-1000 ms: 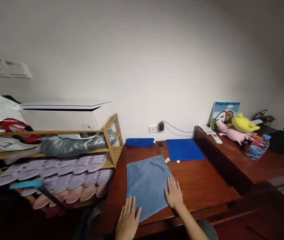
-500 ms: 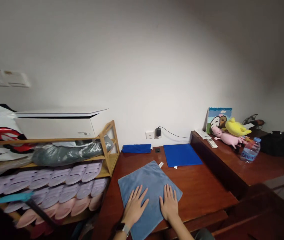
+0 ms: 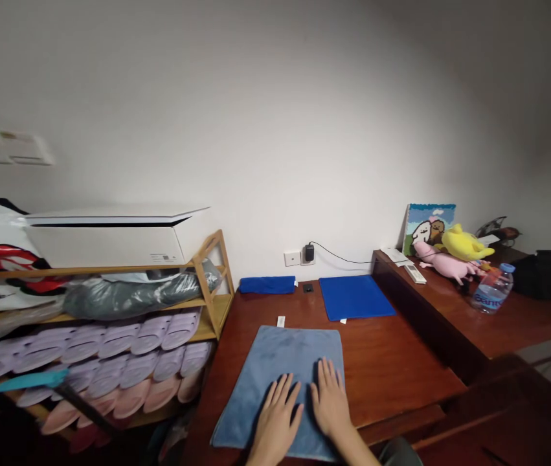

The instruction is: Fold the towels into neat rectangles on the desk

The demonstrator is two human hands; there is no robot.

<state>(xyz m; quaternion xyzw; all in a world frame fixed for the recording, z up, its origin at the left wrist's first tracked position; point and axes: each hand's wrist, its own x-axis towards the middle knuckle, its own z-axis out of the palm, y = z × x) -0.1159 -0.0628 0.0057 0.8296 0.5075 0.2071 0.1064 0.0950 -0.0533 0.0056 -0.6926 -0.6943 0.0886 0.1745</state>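
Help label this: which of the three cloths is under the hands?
The greyish-blue cloth, under the left hand and right hand; the square bright-blue cloth and narrow bright-blue cloth lie untouched.

On my remote view, the left hand [image 3: 276, 417] sits at six o'clock, palm down and flat, fingers slightly parted and aimed between twelve and one. The right hand [image 3: 331, 401] lies near five, also flat, fingers toward eleven-thirty, thumb angled to eleven. I see its bare forearm [image 3: 359, 445] trailing off between four and five.
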